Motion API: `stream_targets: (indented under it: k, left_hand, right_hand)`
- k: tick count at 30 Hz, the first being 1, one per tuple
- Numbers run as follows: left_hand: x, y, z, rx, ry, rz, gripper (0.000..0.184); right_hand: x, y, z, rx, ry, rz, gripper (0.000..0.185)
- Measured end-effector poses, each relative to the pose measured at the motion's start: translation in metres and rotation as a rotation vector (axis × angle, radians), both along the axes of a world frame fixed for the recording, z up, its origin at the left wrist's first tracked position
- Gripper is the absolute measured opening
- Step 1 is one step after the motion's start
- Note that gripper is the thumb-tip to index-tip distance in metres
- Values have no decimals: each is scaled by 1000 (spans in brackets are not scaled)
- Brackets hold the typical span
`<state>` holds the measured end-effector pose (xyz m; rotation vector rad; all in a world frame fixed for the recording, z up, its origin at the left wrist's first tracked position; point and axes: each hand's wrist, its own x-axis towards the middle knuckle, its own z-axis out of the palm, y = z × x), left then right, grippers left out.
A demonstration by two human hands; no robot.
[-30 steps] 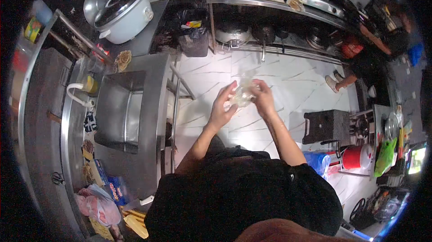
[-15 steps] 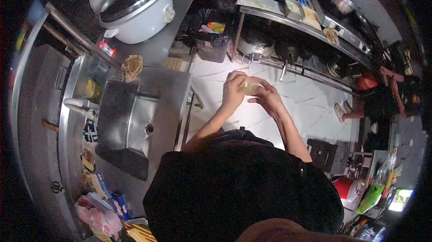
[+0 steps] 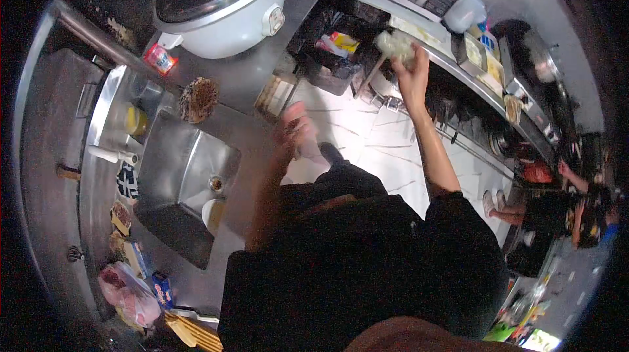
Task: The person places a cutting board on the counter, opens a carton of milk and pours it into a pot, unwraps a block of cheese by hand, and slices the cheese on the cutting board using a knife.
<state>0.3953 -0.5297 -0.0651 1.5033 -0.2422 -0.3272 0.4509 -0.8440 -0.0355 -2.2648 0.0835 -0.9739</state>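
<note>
My right hand [image 3: 413, 77] is raised near the edge of the steel counter, fingers closed around a crumpled, pale, see-through wad [image 3: 393, 44] that looks like thin plastic. The wad is near the black-lined trash bin [image 3: 331, 70], to its right, apart from it. My left hand [image 3: 299, 129] is low in front of the sink counter, smeared by motion, so its fingers cannot be made out. Nothing distinct shows in it.
On the left are a steel sink [image 3: 213, 155] and faucet [image 3: 114, 155]. A large white rice cooker [image 3: 223, 28] stands behind a round brown scrubber [image 3: 198, 100]. A bag of pinkish contents [image 3: 131, 293] lies lower left. Another person [image 3: 550, 208] stands at far right.
My hands have separated. The right has moved up and right with the pale wad; the left has dropped down and left. The whole view has shifted.
</note>
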Motion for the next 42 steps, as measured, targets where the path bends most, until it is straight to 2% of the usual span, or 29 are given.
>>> stream_targets:
  k: [1, 2, 4, 6, 7, 8, 9, 10, 11, 12, 13, 15, 18, 20, 21, 23, 25, 26, 28, 30, 32, 34, 35, 37, 39, 41, 42]
  left_hand:
    - [12, 15, -19, 103, -204, -22, 51]
    - [24, 30, -51, 210, -407, -43, 50]
    - [33, 29, -65, 248, -416, 58, 45]
    - [27, 16, -45, 96, -26, 294, 40]
    - [25, 10, -27, 151, 22, 333, 38]
    - [23, 4, -4, 206, 68, 371, 37]
    - [25, -2, 7, 260, 118, 410, 35]
    - [29, -6, 5, 179, 134, 457, 35]
    - [31, -10, 2, 96, 147, 506, 34]
    - [33, -13, -3, 11, 157, 558, 34]
    - [33, -14, -11, -26, 159, 596, 34]
    - [29, -20, -8, -48, 211, 663, 32]
    - [17, -28, -2, -54, 234, 709, 31]
    - [1, -23, -18, 0, 149, 753, 32]
    - [-5, -20, -25, 5, 140, 792, 31]
    - [-25, -18, -18, 69, 228, 873, 31]
    - [-52, -12, -20, 50, 171, 949, 32]
    - [-69, -9, -27, 7, 136, 983, 32]
    - [-99, -3, -21, 27, 38, 1042, 33]
    - [-129, 4, -34, -28, 53, 1114, 34]
    - [-164, 13, -35, -63, 64, 1153, 35]
    - [-206, 22, -26, -66, 85, 1183, 35]
    - [-242, 29, -26, -22, 49, 1217, 34]
    - [-294, 42, -29, 78, -20, 1273, 33]
    - [-350, 57, -31, 126, 26, 1393, 32]
    - [-403, 78, -38, 190, 74, 1548, 30]
    - [-431, 89, -40, 238, 101, 1647, 27]
  right_hand:
    - [21, 9, 19, 48, -57, -44, 53]
    - [63, -5, 3, -92, -194, -112, 57]
    - [131, -24, -40, -194, -57, -109, 59]
    - [193, -53, -134, -651, 597, -156, 55]
    - [219, -65, -196, -545, 660, -71, 59]
    - [211, -49, -184, -566, 880, -33, 77]
    - [226, -50, -225, -496, 995, -4, 86]
    - [216, -37, -222, -551, 1147, 97, 93]
    - [218, -46, -270, -673, 1062, 322, 85]
    - [218, -61, -343, -789, 962, 549, 82]
    - [205, -56, -365, -793, 1036, 692, 78]
    - [171, -40, -378, -757, 1253, 864, 72]
    - [137, -38, -406, -783, 1420, 1034, 62]
    - [123, -47, -430, -845, 1376, 1159, 57]
    - [121, -62, -465, -847, 1175, 1230, 56]
    - [125, -50, -438, -908, 1186, 1324, 57]
    - [124, -20, -395, -953, 1267, 1352, 63]
    - [120, -3, -387, -1135, 1200, 1372, 64]
    - [104, 44, -336, -1197, 1507, 1321, 64]
    - [80, 96, -282, -1300, 1761, 1179, 62]
    - [48, 140, -240, -1388, 1759, 1225, 57]
    - [13, 179, -220, -1310, 1876, 1272, 51]
    - [-30, 206, -188, -1335, 1823, 1316, 49]
    - [-74, 247, -182, -1265, 1788, 1580, 47]
    - [-132, 282, -170, -1162, 1652, 1647, 34]
    - [-191, 318, -142, -1271, 1340, 1726, 32]
    - [-213, 326, -134, -1236, 1086, 1793, 32]
